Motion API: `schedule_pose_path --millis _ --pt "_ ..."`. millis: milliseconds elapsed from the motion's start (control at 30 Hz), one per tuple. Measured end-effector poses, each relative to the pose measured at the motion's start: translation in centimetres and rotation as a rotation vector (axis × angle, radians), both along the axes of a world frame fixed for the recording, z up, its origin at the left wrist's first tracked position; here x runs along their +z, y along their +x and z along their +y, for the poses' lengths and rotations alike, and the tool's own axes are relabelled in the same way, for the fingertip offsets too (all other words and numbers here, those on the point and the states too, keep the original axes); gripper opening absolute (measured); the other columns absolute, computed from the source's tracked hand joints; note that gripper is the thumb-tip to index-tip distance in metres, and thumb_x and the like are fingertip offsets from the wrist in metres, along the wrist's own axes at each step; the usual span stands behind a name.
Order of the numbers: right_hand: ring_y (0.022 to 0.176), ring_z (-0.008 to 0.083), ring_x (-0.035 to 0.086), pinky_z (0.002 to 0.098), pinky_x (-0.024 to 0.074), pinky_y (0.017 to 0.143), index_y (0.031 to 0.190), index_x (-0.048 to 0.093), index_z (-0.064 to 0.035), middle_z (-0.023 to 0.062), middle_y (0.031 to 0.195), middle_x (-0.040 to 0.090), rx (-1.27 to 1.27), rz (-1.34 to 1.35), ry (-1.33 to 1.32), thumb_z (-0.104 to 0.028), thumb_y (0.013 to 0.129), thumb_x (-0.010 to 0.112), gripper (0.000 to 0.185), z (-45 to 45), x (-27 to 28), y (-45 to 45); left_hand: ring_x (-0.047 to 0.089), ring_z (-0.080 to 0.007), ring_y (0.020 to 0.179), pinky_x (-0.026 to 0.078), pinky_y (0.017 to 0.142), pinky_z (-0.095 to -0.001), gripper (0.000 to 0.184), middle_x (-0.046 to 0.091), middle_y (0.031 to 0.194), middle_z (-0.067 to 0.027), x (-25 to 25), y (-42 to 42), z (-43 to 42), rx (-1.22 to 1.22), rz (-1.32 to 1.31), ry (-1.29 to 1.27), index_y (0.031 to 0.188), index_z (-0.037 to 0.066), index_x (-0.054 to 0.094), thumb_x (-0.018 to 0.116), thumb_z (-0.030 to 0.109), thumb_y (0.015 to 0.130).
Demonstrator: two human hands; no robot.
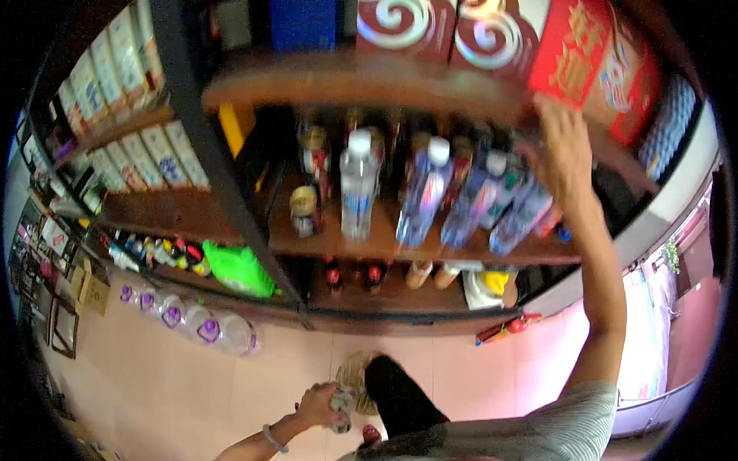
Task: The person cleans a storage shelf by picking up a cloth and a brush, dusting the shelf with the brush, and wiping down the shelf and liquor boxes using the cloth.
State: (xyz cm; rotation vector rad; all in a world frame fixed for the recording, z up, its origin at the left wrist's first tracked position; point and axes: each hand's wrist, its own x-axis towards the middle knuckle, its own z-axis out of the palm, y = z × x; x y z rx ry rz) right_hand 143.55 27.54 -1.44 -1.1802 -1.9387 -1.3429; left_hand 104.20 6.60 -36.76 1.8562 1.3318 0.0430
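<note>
At two o'clock, right hand (565, 150) near upper wooden shelf (369, 83), beneath red box (570, 50); fingers extended, contact unclear; toward seven, left hand (317, 406), fingers curled round blurred translucent object (342, 409); white-capped clear bottle (358, 188) at twelve; blue-tinted bottles (424, 196) toward two.

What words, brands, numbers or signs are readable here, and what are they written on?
"好": seemingly the upper of two large gold characters on the red box; the lower one is too blurred for me to be sure.
Too blurred or small to read: labels on the clear bottle, blue-tinted bottles and small can, and the blue characters on the white boxes.
No readable text on the see-through item in the left hand.
</note>
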Motion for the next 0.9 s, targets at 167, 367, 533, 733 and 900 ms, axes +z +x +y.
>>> schedule_pose_path --millis 167,367,533,733,900 --pt "0.087 0.0323 0.053 0.0415 0.0451 0.073 0.119 0.052 0.0036 0.0175 0.107 0.055 0.000 -0.047 -0.304 -0.009 0.057 0.069 0.066 0.6 2.7 -0.7 0.054 -0.0391 0.101 0.044 0.086 -0.0472 0.078 0.057 0.108 -0.0206 10.5 0.3 8.7 -0.195 -0.144 0.027 0.122 0.001 0.046 0.077 0.035 0.059" --pt "0.078 0.0326 0.054 0.0396 0.0462 0.067 0.113 0.054 0.0085 0.0198 0.100 0.056 0.110 -0.041 -0.464 -0.009 0.053 0.070 0.064 0.8 4.0 -0.4 0.050 -0.0378 0.106 0.042 0.093 -0.0455 0.077 0.055 0.115 -0.0196 20.4 3.5 10.6 -0.082 -0.227 0.207 0.122 0.002 0.048 0.078 0.032 0.057" --pt "0.075 0.0294 0.053 0.0388 0.0447 0.060 0.101 0.057 0.0078 0.0191 0.094 0.055 0.156 -0.076 -0.468 -0.012 0.057 0.064 0.049 1.5 5.2 -0.6 0.052 -0.0383 0.106 0.043 0.090 -0.0467 0.069 0.057 0.112 -0.0193 27.1 3.9 10.1 0.081 -0.218 0.141 0.120 0.005 0.050 0.077 0.025 0.060" --pt "0.065 0.0271 0.048 0.0403 0.0405 0.054 0.084 0.058 0.0044 0.0125 0.072 0.045 0.288 -0.093 -0.369 -0.010 0.062 0.058 0.026 1.9 5.3 -0.6 0.051 -0.0401 0.105 0.043 0.088 -0.0472 0.068 0.057 0.110 -0.0209 25.0 4.4 11.7 0.077 -0.248 0.360 0.116 0.002 0.052 0.076 0.031 0.059" --pt "0.068 0.0265 0.051 0.0390 0.0420 0.059 0.075 0.055 -0.0016 0.0124 0.075 0.050 0.262 -0.057 -0.530 -0.010 0.062 0.057 0.015 1.4 5.9 -0.6 0.050 -0.0402 0.106 0.044 0.085 -0.0457 0.060 0.058 0.107 -0.0206 30.1 6.9 13.9 0.046 -0.119 0.426 0.112 0.002 0.052 0.072 0.029 0.061"
